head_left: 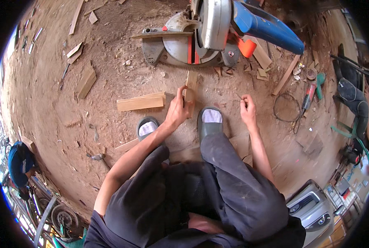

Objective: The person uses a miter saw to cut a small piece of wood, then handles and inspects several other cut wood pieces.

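Between my feet and the saw, a short light-brown wood block (191, 84) points away from me on the dirt ground. My left hand (178, 110) is closed round its left side, toward the near end. Off to the right, my right hand (248, 111) is raised with thumb and fingers pinched together. A tiny thin brownish thing (239, 96) sticks out from that pinch, too small to name. To the left of the block lie flat wood pieces (141, 102), side by side. Just beyond the block's far end stands a mitre saw (188, 45) with a blue handle (267, 27).
Sawdust and wood scraps (86, 82) litter the ground. A hammer (97, 158) lies at the left. To the right are a long wood strip (287, 74), a red power tool (309, 97), its coiled cord (286, 108) and a tape roll (311, 73). A silver-grey case (312, 208) stands near right.
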### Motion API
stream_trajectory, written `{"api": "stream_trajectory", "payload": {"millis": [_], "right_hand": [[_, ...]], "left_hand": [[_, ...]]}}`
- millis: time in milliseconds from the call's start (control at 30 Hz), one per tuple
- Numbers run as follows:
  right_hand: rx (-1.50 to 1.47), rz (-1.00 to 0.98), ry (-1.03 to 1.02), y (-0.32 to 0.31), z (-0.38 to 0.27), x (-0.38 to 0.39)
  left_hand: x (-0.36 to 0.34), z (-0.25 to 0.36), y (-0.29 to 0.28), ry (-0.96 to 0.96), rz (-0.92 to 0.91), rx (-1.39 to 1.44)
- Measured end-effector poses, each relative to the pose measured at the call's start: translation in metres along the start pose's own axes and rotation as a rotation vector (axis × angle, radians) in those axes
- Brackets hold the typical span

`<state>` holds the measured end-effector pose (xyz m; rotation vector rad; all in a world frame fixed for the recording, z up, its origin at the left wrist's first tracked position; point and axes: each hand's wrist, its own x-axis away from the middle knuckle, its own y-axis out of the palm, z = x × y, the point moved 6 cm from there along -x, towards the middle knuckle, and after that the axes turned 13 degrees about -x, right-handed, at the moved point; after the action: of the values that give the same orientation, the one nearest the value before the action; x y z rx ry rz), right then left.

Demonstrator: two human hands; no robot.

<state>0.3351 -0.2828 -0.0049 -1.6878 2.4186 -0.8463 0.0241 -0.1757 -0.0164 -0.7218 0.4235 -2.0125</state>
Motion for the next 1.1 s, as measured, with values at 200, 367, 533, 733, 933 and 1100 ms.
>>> {"api": "stream_trajectory", "payload": {"millis": [200, 367, 533, 733, 933, 1100], "right_hand": [[-0.094, -0.242, -0.069, 0.071, -0.067, 0.005], [-0.014, -0.254, -0.127, 0.103, -0.088, -0.011], [0.046, -0.200, -0.102, 0.118, -0.081, -0.026], [0.077, -0.239, -0.059, 0.135, -0.081, -0.028], [0.028, -0.211, -0.104, 0.138, -0.091, -0.031], [0.093, -0.244, -0.114, 0.145, -0.086, -0.034]], "left_hand": [[-0.017, 0.015, 0.001, -0.016, -0.192, -0.368], [-0.017, 0.012, -0.004, -0.014, -0.200, -0.401], [-0.018, 0.034, -0.006, 0.026, -0.227, -0.812], [-0.014, 0.026, 0.005, 0.079, -0.196, -0.957], [-0.010, 0.029, 0.001, 0.203, -0.135, -0.936], [-0.004, 0.026, 0.009, 0.481, 0.005, -0.994]]}}
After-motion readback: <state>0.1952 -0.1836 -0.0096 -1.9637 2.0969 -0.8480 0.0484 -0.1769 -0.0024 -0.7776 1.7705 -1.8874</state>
